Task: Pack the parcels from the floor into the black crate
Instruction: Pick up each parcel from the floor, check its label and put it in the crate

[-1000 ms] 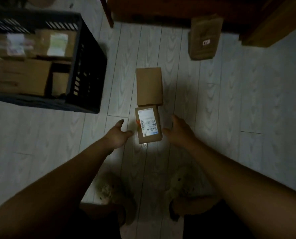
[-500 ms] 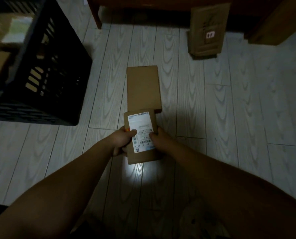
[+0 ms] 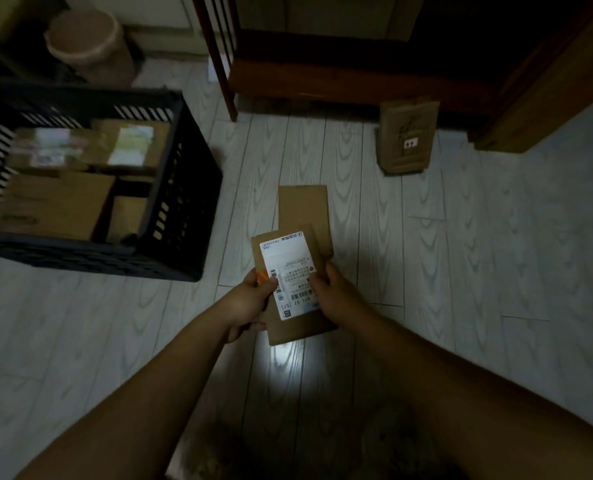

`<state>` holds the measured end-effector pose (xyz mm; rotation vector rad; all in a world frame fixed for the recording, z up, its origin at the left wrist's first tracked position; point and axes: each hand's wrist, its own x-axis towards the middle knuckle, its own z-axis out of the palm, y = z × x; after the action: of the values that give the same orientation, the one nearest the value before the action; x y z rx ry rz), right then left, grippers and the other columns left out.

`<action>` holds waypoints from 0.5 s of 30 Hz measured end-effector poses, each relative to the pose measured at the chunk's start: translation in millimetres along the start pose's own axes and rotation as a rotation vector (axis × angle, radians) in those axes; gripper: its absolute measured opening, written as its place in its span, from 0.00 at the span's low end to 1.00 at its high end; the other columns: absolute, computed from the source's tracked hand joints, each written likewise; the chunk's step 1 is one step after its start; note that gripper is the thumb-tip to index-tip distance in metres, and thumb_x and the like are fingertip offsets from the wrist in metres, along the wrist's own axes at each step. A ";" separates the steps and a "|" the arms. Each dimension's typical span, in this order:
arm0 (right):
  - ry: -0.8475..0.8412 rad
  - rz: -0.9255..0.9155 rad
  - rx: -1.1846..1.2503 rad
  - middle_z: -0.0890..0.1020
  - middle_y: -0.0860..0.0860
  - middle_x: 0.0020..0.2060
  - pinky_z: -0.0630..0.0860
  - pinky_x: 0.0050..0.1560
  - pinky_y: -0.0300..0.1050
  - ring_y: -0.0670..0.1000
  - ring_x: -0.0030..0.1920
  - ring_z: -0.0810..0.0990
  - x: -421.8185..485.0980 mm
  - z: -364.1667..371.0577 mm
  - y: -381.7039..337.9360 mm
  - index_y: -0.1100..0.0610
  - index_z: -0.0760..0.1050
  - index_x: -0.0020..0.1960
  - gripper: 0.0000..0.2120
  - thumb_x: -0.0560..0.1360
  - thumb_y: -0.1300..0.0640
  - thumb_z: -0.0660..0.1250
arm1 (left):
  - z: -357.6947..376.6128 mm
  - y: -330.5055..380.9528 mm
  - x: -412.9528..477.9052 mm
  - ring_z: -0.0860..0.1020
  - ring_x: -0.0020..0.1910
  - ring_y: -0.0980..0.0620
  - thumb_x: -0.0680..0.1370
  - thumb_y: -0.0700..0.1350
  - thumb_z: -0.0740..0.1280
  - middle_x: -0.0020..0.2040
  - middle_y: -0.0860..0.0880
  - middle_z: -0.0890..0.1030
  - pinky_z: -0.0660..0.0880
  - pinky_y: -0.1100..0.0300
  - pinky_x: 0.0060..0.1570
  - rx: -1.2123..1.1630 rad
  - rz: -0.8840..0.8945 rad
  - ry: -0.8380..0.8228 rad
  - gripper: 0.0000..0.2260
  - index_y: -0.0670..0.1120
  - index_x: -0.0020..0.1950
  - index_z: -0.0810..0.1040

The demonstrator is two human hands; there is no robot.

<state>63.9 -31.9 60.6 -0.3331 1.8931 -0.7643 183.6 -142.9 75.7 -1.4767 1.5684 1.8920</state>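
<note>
A small brown cardboard parcel (image 3: pixel 293 325) with a white shipping label is lifted off the floor between both hands. My left hand (image 3: pixel 250 301) grips its left edge, thumb on the label. My right hand (image 3: pixel 335 294) grips its right edge. Behind it a plain brown parcel (image 3: pixel 303 207) lies flat on the floor. A third parcel (image 3: pixel 406 136) stands at the back right against the dark furniture. The black crate (image 3: pixel 181 216) sits on the floor at the left and holds several cardboard parcels (image 3: pixel 56 202).
Dark wooden furniture (image 3: pixel 357 74) with a thin leg (image 3: pixel 219 64) runs along the back. A wooden panel (image 3: pixel 544 98) stands at the back right. A round brown bin (image 3: pixel 87 43) sits behind the crate. Pale wood-plank floor (image 3: pixel 496 254) stretches to the right.
Both hands closed on the labelled parcel and raised it off the floor. The view swung back, bringing the crate's inside into sight at the left.
</note>
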 end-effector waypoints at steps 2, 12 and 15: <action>0.028 -0.020 0.020 0.73 0.51 0.67 0.70 0.65 0.54 0.54 0.64 0.74 -48.8 -14.8 -47.3 0.46 0.56 0.75 0.24 0.81 0.44 0.53 | -14.4 38.0 -54.8 0.79 0.51 0.53 0.80 0.55 0.58 0.55 0.51 0.80 0.77 0.53 0.47 -0.022 0.045 0.000 0.19 0.55 0.70 0.64; 0.124 -0.196 0.058 0.72 0.52 0.67 0.70 0.51 0.40 0.51 0.61 0.74 -318.0 -66.1 -294.2 0.48 0.54 0.76 0.23 0.82 0.46 0.49 | -110.6 210.1 -352.1 0.76 0.60 0.48 0.70 0.57 0.70 0.60 0.55 0.79 0.74 0.41 0.56 -0.113 0.235 -0.100 0.31 0.70 0.68 0.61; 0.147 -0.281 0.058 0.72 0.51 0.68 0.70 0.39 0.28 0.43 0.51 0.75 -377.7 -68.5 -336.7 0.48 0.48 0.77 0.26 0.82 0.49 0.52 | -129.6 239.0 -415.1 0.79 0.56 0.48 0.75 0.51 0.67 0.58 0.52 0.81 0.77 0.46 0.51 -0.128 0.297 -0.075 0.24 0.67 0.68 0.64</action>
<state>132.7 -58.4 565.9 -0.5258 1.9806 -1.0537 259.4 -187.2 564.1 -1.2594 1.7405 2.2205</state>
